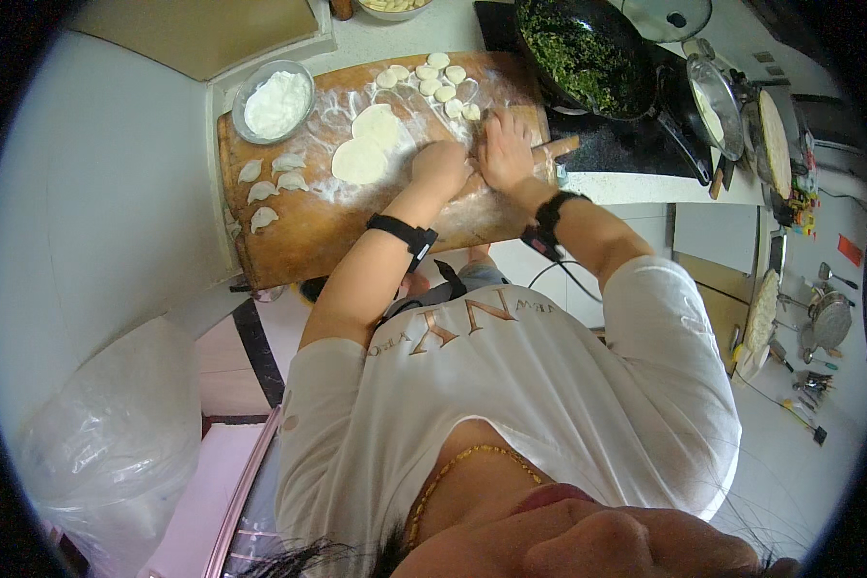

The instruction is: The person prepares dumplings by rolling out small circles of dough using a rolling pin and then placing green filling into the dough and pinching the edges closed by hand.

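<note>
On a floured wooden board point(296, 242), my right hand point(507, 148) presses palm-down over a thin wooden rolling pin point(560, 147), whose end sticks out to the right. My left hand point(442, 167) is curled beside it, knuckles up; whatever its fingers hold is hidden. Left of that hand lie two thin, overlapping round dough wrappers, one nearer point(359, 162) and one farther point(376, 124). Several small flattened dough pieces point(430, 87) lie at the board's far side. Folded dumplings point(262, 191) sit at the left, and a bowl of white flour point(278, 105) stands on the far left corner.
A black wok point(585, 58) of chopped green filling rests on the dark cooktop point(607, 144), its handle pointing towards me. Behind it is a glass lid point(668, 18). A metal bowl point(715, 105) stands farther right. A white wall point(115, 173) bounds the board's left side.
</note>
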Demonstrator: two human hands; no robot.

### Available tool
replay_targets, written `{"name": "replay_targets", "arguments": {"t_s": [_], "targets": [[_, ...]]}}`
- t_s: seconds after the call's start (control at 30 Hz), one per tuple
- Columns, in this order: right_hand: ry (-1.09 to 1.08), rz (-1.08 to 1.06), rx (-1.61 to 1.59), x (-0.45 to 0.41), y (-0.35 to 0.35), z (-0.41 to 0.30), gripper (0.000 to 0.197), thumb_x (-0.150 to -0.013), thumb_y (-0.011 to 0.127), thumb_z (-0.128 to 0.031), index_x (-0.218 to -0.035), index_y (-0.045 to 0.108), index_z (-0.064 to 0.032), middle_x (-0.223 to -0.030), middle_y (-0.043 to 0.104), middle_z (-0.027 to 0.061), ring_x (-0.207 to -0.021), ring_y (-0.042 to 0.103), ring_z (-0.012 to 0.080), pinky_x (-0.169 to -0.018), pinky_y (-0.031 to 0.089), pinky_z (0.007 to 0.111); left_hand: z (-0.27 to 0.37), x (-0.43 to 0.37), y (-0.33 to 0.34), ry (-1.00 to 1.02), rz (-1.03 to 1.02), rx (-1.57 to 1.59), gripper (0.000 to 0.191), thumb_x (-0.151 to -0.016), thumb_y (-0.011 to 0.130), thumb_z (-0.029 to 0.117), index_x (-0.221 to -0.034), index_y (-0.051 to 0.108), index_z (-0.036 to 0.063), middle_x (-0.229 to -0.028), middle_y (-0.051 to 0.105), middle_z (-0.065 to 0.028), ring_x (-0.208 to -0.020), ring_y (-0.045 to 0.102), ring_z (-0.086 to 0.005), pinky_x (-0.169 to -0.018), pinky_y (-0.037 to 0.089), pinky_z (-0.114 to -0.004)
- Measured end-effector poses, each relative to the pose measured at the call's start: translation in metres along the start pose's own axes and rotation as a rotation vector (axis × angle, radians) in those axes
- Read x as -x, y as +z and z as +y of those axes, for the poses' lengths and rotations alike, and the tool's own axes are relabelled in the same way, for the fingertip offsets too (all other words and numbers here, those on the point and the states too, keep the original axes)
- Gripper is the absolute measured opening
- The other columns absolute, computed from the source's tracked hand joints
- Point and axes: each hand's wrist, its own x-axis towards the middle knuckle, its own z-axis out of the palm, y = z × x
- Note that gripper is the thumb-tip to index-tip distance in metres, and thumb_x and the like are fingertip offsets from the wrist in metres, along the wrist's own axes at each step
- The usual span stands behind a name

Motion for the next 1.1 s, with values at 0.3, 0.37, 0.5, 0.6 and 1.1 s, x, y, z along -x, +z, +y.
{"name": "replay_targets", "arguments": {"t_s": [0.3,0.37,0.5,0.6,1.1], "targets": [[0.051,-0.192,0.098,0.036,-0.014,0.0,0.044,-0.074,0.06,-0.023,-0.114,0.05,-0.0064,-0.134,0.041,0.0177,-0.122,0.038,0.0383,-0.099,0.03,0.055,-0.043,-0.007,0.02,0.088,0.169,0.147,0.013,-0.077,0.066,0.013,-0.087,0.067,0.0057,-0.085,0.066,-0.0188,-0.074,0.065,-0.0336,-0.065,0.052,-0.044],[0.019,-0.173,0.096,0.043,-0.012,0.003,0.045,-0.074,0.06,-0.022,-0.114,0.05,-0.0058,-0.135,0.04,0.0182,-0.124,0.037,0.038,-0.101,0.029,0.055,-0.055,-0.009,0.023,-0.023,0.026,0.417,0.014,-0.075,0.067,0.011,-0.087,0.068,0.0052,-0.086,0.066,-0.0189,-0.073,0.065,-0.0335,-0.064,0.052,-0.043],[0.049,-0.088,0.043,-0.004,0.001,-0.005,0.042,-0.076,0.058,-0.022,-0.113,0.05,-0.0046,-0.135,0.039,0.0195,-0.126,0.035,0.0379,-0.103,0.027,0.054,-0.01,-0.011,-0.001,-0.054,-0.095,-0.109,0.019,-0.079,0.062,0.02,-0.086,0.069,0.0035,-0.086,0.066,-0.0201,-0.078,0.065,-0.0366,-0.07,0.051,-0.045],[0.058,0.012,0.041,-0.033,0.015,-0.001,0.036,-0.079,0.052,-0.02,-0.112,0.049,-0.0043,-0.137,0.037,0.022,-0.128,0.033,0.0392,-0.105,0.026,0.054,0.0,-0.019,-0.006,-0.103,-0.068,-0.07,0.019,-0.08,0.064,0.02,-0.086,0.069,0.0031,-0.089,0.067,-0.0198,-0.087,0.065,-0.0365,-0.075,0.052,-0.043],[0.037,-0.023,0.014,-0.042,0.009,-0.006,0.053,-0.08,0.053,-0.017,-0.131,0.04,-0.0072,-0.142,0.032,0.0174,-0.132,0.029,0.0392,-0.108,0.022,0.054,-0.007,-0.026,0.003,-0.137,-0.002,-0.072,0.018,-0.081,0.061,0.021,-0.085,0.069,0.0054,-0.085,0.067,-0.0183,-0.082,0.065,-0.036,-0.072,0.05,-0.046]]}}
